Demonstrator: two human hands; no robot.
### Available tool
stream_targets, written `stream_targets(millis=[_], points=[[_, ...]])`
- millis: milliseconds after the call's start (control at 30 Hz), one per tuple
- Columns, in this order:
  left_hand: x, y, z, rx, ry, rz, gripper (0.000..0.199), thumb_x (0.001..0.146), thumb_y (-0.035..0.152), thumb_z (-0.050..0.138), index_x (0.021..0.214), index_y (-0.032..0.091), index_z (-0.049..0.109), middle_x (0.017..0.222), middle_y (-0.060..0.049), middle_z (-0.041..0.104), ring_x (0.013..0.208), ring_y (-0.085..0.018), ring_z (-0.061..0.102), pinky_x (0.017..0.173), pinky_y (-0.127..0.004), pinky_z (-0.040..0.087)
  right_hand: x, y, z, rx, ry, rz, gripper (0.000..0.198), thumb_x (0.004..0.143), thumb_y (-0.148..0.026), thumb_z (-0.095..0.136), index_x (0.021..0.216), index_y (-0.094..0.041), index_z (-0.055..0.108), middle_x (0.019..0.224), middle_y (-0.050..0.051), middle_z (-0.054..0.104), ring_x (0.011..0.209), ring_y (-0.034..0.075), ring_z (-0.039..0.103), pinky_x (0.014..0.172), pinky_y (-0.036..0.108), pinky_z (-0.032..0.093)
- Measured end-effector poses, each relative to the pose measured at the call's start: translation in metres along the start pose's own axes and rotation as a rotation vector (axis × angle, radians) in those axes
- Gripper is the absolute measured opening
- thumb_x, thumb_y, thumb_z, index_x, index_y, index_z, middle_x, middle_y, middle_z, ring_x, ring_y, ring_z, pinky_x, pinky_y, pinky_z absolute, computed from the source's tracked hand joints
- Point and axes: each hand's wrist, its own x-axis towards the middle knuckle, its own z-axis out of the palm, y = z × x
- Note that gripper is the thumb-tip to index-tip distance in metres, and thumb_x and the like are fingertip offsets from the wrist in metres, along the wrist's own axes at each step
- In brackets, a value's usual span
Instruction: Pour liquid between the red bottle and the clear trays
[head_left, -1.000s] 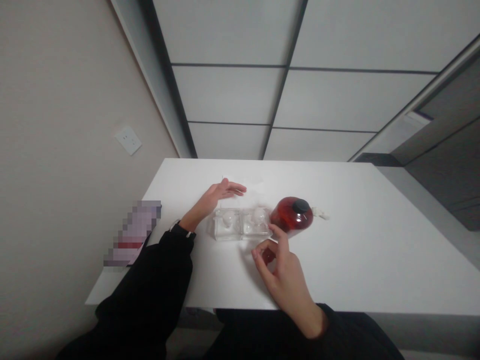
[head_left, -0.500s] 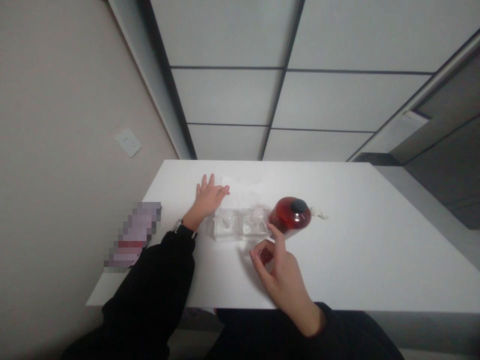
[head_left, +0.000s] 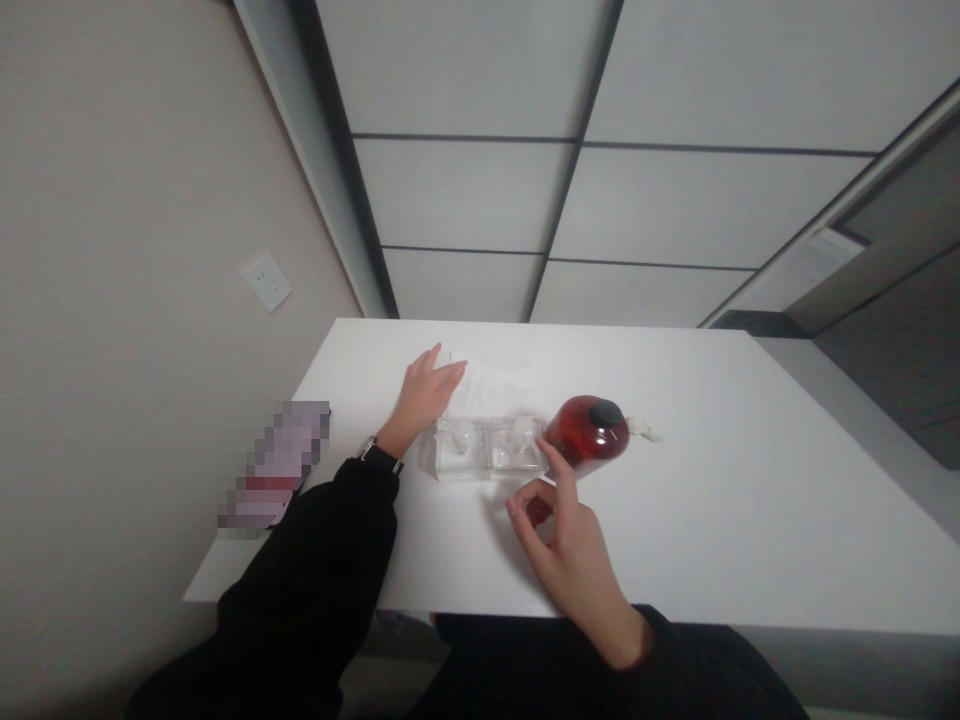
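Note:
My left hand (head_left: 426, 390) is open at the far left of a thin white sheet (head_left: 499, 380), its thumb and fingers apart. Just in front of it stands a clear two-part container (head_left: 463, 465) with rounded clear lumps inside. My right hand (head_left: 571, 535) is near the container's front right corner. Its index finger reaches up to the container's right edge, while the thumb and another finger curl together into a ring. Something dark red shows inside that ring; I cannot tell what it is. A bottle of red liquid with a black cap (head_left: 604, 414) stands right beside the container.
A crumpled white scrap (head_left: 643, 429) lies behind the bottle to the right. On the left edge of the white table (head_left: 720, 500) is a blurred-out flat object (head_left: 281, 465). A wall with a socket (head_left: 267, 283) borders the left side, and panelled doors (head_left: 645, 200) stand behind.
My left hand has turned and drawn its fingers closer together near the white sheet. My right hand keeps its pose by the container. The whole view has shifted slightly.

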Motion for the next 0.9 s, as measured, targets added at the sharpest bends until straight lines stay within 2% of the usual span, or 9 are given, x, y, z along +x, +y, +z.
stream_targets(millis=[100,200,267,333,467,600,700,800,900], points=[[-0.003,0.001,0.001,0.080,-0.027,-0.011,0.045,0.107,0.054,0.049,0.125,0.027,0.080,0.169,-0.011,0.047,0.161,-0.043,0.032,0.129,-0.070,0.021,0.000,0.001,-0.001,0.004,-0.032,0.006,0.066,0.103,-0.032,0.052,0.163,-0.020,0.027,0.079,-0.003,0.075,0.062,0.019,0.071,0.062,0.031,0.056],[-0.002,0.011,-0.009,-0.026,0.075,0.076,0.050,0.109,0.055,0.045,0.131,0.024,0.077,0.170,-0.013,0.045,0.158,-0.036,0.038,0.131,-0.062,0.026,0.001,0.001,-0.002,0.020,-0.050,0.031,0.057,0.103,-0.034,0.052,0.156,-0.018,0.037,0.078,-0.002,0.074,0.063,0.019,0.071,0.062,0.031,0.056],[-0.002,0.022,-0.017,-0.171,0.127,0.125,0.051,0.110,0.053,0.043,0.132,0.022,0.076,0.162,-0.014,0.055,0.151,-0.030,0.049,0.130,-0.053,0.033,0.001,0.001,-0.002,0.031,-0.044,0.057,0.046,0.104,-0.035,0.052,0.145,-0.017,0.044,0.076,-0.002,0.073,0.063,0.019,0.071,0.063,0.031,0.056],[-0.004,0.034,-0.023,-0.331,0.119,0.154,0.049,0.110,0.050,0.042,0.126,0.020,0.077,0.147,-0.013,0.068,0.141,-0.027,0.060,0.127,-0.048,0.039,0.001,0.000,-0.003,0.037,-0.037,0.069,0.040,0.103,-0.035,0.053,0.139,-0.017,0.046,0.076,-0.002,0.072,0.062,0.018,0.071,0.063,0.030,0.055],[-0.008,0.045,-0.026,-0.492,0.001,0.161,0.049,0.111,0.049,0.038,0.118,0.021,0.079,0.129,-0.009,0.078,0.129,-0.024,0.068,0.123,-0.042,0.045,0.000,0.000,-0.002,0.046,-0.039,0.048,0.057,0.103,-0.033,0.052,0.155,-0.017,0.034,0.078,-0.002,0.073,0.062,0.019,0.071,0.061,0.030,0.055],[-0.002,0.028,-0.024,-0.281,0.010,0.018,0.046,0.110,0.044,0.039,0.130,0.019,0.072,0.139,-0.010,0.074,0.133,-0.024,0.067,0.121,-0.042,0.046,0.001,0.000,-0.003,0.043,-0.058,0.039,0.068,0.103,-0.033,0.052,0.164,-0.017,0.025,0.079,-0.001,0.075,0.063,0.020,0.072,0.062,0.031,0.056],[0.004,0.008,-0.019,-0.099,0.027,-0.043,0.043,0.104,0.036,0.050,0.137,0.014,0.067,0.150,-0.016,0.066,0.143,-0.029,0.059,0.128,-0.048,0.037,0.000,0.000,-0.002,0.042,-0.066,0.045,0.071,0.103,-0.033,0.052,0.166,-0.017,0.022,0.080,-0.001,0.075,0.063,0.020,0.071,0.062,0.032,0.056],[0.004,-0.001,-0.014,-0.050,0.007,-0.037,0.042,0.093,0.034,0.067,0.130,0.014,0.069,0.155,-0.019,0.062,0.151,-0.035,0.049,0.132,-0.054,0.026,-0.001,0.000,-0.001,0.041,-0.063,0.046,0.072,0.104,-0.033,0.051,0.167,-0.017,0.021,0.080,-0.001,0.074,0.064,0.020,0.072,0.062,0.032,0.056],[0.003,0.001,-0.010,-0.052,-0.017,-0.021,0.034,0.086,0.031,0.075,0.118,0.019,0.073,0.155,-0.015,0.062,0.152,-0.036,0.045,0.132,-0.055,0.026,-0.001,-0.001,0.000,0.041,-0.068,0.041,0.072,0.103,-0.032,0.051,0.167,-0.018,0.021,0.081,-0.001,0.074,0.065,0.020,0.072,0.063,0.032,0.056]])
